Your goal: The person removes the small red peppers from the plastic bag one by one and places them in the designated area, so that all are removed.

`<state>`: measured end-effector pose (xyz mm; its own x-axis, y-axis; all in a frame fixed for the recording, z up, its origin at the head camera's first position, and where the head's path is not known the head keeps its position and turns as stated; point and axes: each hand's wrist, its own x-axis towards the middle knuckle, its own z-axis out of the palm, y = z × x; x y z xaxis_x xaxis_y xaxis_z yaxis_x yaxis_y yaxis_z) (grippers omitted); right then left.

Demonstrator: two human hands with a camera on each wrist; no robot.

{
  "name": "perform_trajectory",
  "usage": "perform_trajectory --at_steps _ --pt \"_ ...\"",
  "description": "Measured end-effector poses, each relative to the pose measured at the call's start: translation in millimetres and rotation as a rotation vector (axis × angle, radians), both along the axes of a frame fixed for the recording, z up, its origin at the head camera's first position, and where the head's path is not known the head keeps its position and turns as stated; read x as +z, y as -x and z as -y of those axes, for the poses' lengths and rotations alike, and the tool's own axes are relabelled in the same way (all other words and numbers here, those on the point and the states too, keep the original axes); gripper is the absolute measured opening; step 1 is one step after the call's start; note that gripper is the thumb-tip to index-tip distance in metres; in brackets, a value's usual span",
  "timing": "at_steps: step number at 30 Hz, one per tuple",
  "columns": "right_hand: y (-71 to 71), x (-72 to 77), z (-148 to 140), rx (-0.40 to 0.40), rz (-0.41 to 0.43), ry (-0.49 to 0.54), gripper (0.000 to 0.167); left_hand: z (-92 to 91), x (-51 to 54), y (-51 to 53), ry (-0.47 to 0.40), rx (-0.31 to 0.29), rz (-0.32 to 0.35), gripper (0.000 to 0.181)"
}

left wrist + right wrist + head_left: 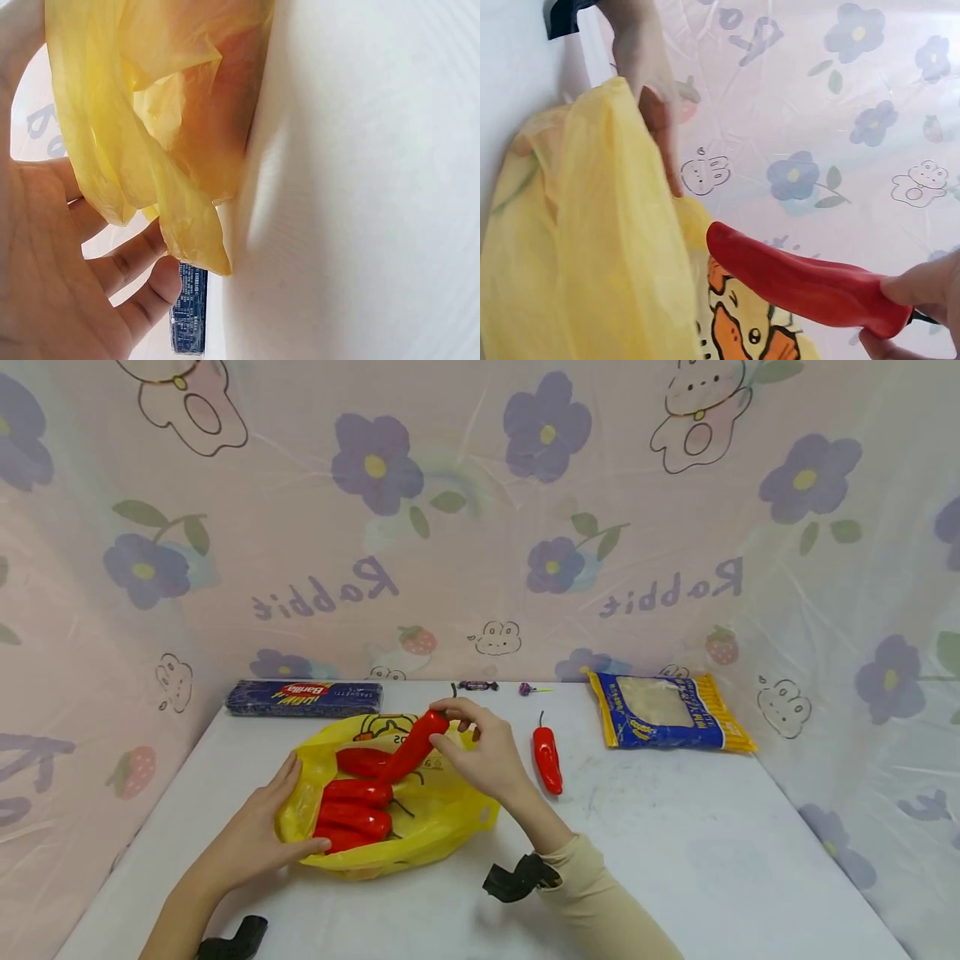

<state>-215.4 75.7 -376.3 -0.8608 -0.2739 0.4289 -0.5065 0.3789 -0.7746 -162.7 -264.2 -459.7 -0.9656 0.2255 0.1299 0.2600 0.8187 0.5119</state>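
Observation:
A yellow plastic bag [450, 814] lies on the white table with its mouth open and several red peppers [352, 817] inside. My left hand [255, 835] holds the bag's left edge, thumb on the near rim and fingers behind; in the left wrist view the hand [67, 277] is beside the hanging yellow plastic [180, 157]. Between thumb and fingers, my right hand [487, 752] pinches one red pepper [412, 747] near its stem, tilted over the bag. The right wrist view shows that pepper [802, 289] held at its stem end by the hand [926, 300].
Another red pepper [547, 760] lies right of the bag. Along the back are a dark blue spaghetti pack [303, 699], a wrapped candy [477, 686], a lollipop [525, 689] and a blue and yellow packet [667, 713]. A patterned curtain [465, 552] stands behind the table.

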Motion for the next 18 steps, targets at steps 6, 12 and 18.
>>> perform_trajectory --at_steps 6,12,18 --pt "1.8 8.6 -18 0.004 0.050 0.099 0.033 -1.2 0.0 -0.1 0.001 0.002 -0.002 0.129" --pt "8.4 11.1 -40 -0.018 0.113 0.227 0.032 -1.2 -0.4 0.8 0.008 0.004 0.004 0.129" --pt "10.6 14.4 -59 -0.069 0.194 0.345 0.034 -1.9 1.2 0.0 0.017 0.012 0.010 0.130"
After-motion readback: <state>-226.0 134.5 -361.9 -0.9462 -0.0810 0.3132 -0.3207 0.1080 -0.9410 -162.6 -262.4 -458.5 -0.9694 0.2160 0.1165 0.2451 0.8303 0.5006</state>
